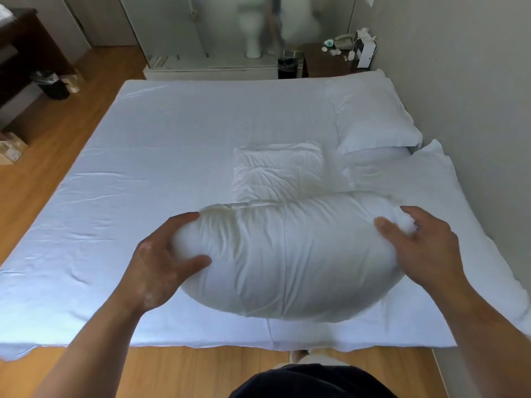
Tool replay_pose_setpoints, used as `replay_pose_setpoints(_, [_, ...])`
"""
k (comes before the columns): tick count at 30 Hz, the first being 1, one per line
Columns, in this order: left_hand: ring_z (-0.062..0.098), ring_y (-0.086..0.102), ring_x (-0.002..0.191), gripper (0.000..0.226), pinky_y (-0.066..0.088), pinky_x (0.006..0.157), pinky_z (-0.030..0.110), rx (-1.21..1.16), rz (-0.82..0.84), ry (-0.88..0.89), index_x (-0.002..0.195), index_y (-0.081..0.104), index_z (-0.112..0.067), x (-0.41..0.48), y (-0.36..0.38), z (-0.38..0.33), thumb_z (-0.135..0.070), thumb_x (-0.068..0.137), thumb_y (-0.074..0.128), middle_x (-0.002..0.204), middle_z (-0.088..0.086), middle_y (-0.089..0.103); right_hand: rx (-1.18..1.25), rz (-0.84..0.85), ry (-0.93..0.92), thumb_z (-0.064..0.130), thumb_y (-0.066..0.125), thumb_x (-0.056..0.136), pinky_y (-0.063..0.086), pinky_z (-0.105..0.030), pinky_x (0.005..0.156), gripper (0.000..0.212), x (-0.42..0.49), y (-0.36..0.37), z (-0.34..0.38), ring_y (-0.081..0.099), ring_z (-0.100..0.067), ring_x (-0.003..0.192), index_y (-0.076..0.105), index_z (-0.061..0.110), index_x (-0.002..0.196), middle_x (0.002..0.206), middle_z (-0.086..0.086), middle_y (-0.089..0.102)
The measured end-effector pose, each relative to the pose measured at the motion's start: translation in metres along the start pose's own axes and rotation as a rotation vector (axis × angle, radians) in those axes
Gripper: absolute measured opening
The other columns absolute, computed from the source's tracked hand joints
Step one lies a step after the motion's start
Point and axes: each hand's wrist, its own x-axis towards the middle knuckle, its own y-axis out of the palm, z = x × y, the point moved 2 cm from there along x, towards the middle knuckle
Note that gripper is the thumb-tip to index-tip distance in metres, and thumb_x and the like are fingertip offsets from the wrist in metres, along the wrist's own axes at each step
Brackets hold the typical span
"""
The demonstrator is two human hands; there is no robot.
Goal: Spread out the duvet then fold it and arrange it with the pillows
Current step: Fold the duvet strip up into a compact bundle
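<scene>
White-sheeted bed [143,173] against a wall. Left hand [161,259] and right hand [416,245], fingers curled, grip opposite ends of a plump pillow [287,254] above the near edge; set it squarely beside the stacked pillows [373,122].

One wide-angle head view looks forward and steeply down from the near edge of the bed [172,156], close above it; the wall [474,81] runs toward 2 o'clock.
</scene>
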Motion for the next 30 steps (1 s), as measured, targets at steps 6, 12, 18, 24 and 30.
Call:
replay_pose_setpoints(6, [-0.003,0.062,0.1,0.059,0.048,0.08,0.022,0.047,-0.028,-0.072,0.124,0.06,-0.042,0.146,0.02,-0.029,-0.028,0.073,0.087,0.112,-0.028,0.065,-0.022,0.081,-0.002,0.046,0.07,0.089,0.036,-0.029,0.079,0.034,0.158,0.028,0.007,0.059,-0.026,0.091,0.068,0.019,0.11,0.084,0.012,0.061])
replay_pose_setpoints(12, [0.004,0.064,0.094,0.046,0.048,0.071,0.021,0.107,0.018,-0.156,0.117,0.066,-0.034,0.304,0.032,-0.044,-0.027,0.076,0.086,0.105,-0.014,0.068,-0.079,0.179,0.013,0.052,0.067,0.088,0.04,-0.031,0.077,0.031,0.311,0.071,0.022,0.064,-0.029,0.098,0.07,0.022,0.096,0.091,0.002,0.066])
replay_pose_setpoints(18, [0.009,0.066,0.089,0.034,0.053,0.069,0.027,0.042,-0.012,-0.162,0.109,0.071,-0.03,0.448,0.048,-0.03,-0.028,0.078,0.084,0.099,-0.01,0.07,-0.136,0.179,-0.005,0.055,0.067,0.086,0.051,-0.036,0.086,0.046,0.45,0.122,0.036,0.065,-0.032,0.103,0.075,0.012,0.098,0.104,-0.008,0.073])
replay_pose_setpoints(24, [0.027,0.063,0.107,0.033,0.052,0.081,0.034,0.058,-0.087,-0.255,0.122,0.063,-0.036,0.591,0.086,0.041,-0.039,0.089,0.068,0.121,0.002,0.064,-0.166,0.194,0.077,0.054,0.06,0.093,0.042,-0.034,0.098,0.056,0.563,0.19,0.019,0.056,-0.032,0.124,0.056,0.019,0.136,0.129,-0.01,0.064])
replay_pose_setpoints(30, [0.024,0.009,0.153,0.072,0.014,0.123,0.04,0.638,0.308,-0.032,0.156,0.02,-0.039,0.599,0.187,0.116,-0.07,0.093,0.033,0.165,0.005,0.017,-0.469,0.373,-0.172,0.066,0.048,0.09,0.029,-0.046,0.119,0.082,0.513,0.301,-0.044,0.024,-0.031,0.15,0.023,0.026,0.157,0.164,-0.011,0.02])
